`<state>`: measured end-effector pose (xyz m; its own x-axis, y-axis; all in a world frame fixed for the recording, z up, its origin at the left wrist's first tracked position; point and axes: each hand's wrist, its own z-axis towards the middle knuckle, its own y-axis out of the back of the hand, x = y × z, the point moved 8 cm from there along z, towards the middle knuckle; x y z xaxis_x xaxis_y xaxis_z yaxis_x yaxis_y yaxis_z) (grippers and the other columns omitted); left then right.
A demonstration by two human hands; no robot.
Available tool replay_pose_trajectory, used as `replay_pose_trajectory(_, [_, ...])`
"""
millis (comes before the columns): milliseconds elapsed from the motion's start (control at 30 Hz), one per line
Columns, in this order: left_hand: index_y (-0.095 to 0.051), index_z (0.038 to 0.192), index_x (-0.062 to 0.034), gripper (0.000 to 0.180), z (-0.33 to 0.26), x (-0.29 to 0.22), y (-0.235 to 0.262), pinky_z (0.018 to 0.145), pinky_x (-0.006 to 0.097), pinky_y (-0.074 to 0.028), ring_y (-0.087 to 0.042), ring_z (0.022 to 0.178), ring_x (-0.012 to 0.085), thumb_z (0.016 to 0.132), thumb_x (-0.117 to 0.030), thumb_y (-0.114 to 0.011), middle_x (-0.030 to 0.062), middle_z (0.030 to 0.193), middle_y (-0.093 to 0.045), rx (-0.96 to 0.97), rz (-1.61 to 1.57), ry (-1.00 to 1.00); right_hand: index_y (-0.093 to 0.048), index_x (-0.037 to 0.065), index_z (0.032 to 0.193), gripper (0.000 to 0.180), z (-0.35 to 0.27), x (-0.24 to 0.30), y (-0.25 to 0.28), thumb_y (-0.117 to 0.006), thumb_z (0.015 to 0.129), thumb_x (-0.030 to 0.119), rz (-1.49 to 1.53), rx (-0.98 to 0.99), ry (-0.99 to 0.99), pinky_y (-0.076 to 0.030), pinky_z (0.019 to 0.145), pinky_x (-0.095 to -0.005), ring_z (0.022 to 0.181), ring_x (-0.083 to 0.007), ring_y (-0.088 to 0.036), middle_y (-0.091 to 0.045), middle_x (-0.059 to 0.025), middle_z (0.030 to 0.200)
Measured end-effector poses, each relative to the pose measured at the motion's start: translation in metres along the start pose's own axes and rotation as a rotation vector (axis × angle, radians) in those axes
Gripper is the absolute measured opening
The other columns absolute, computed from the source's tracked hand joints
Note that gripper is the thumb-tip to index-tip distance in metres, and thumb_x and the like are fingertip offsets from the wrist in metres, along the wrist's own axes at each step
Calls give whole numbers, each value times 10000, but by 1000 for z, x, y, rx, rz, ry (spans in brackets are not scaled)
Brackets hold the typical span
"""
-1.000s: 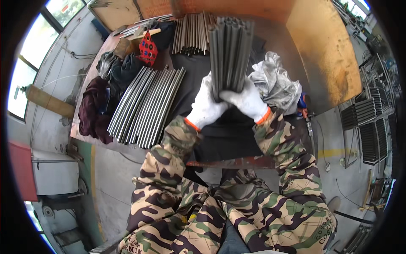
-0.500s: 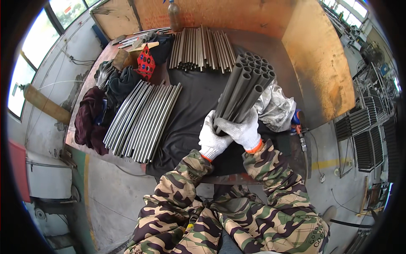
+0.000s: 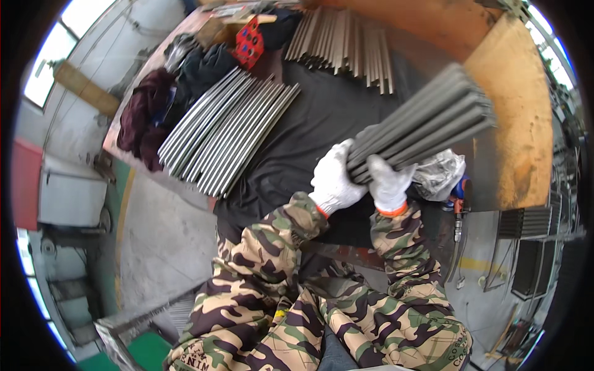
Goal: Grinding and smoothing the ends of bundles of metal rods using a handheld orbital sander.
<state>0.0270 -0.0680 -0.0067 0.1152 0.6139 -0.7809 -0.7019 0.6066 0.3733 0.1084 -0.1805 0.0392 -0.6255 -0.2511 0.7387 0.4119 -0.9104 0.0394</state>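
A bundle of dark grey metal tubes [image 3: 427, 120] is gripped between my two gloved hands over the table. My left hand [image 3: 338, 176], in a white knit glove with an orange cuff, wraps the near left end of the bundle. Pressed against its near side is my right hand [image 3: 388, 183], gloved alike. The bundle tilts away to the upper right, its far end blurred by motion. To the left lies a row of shiny steel rods [image 3: 229, 133]. Farther off, a row of duller brownish tubes [image 3: 340, 46] rests on the black cloth [image 3: 309, 123].
Crumpled plastic wrapping [image 3: 440, 174] and a power tool [image 3: 458, 204] with a hose lie at the table's right. Dark clothes [image 3: 145, 114] and a red patterned piece [image 3: 249, 43] sit at the left. An upright wooden board [image 3: 516, 117] borders the right side; a metal frame [image 3: 117, 331] stands lower left.
The tube bundle has swung from nearly upright to a lower slant toward the right, both hands still around it. My view has turned and shifted.
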Motion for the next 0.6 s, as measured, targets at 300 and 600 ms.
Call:
replay_pose_trajectory(300, [-602,1246,-72,591,43,-84,23,792,481,-558,-668,921,362,699,-200,-785,145,999,-654,259,327,-52,-518,-85,1360,652,28,24,19,-666,819,246,812,-207,-344,-488,1067,-504,1161,-365,-629,-629,-247,1228])
replay_pose_trajectory(600, [-608,1107,-1,305,-10,-130,120,769,448,-515,-673,884,330,837,-139,-633,155,968,-659,223,628,63,-546,-63,1343,616,-19,49,-46,-591,882,342,1117,-95,-744,-400,1162,-531,1287,-399,-564,-603,-261,1339])
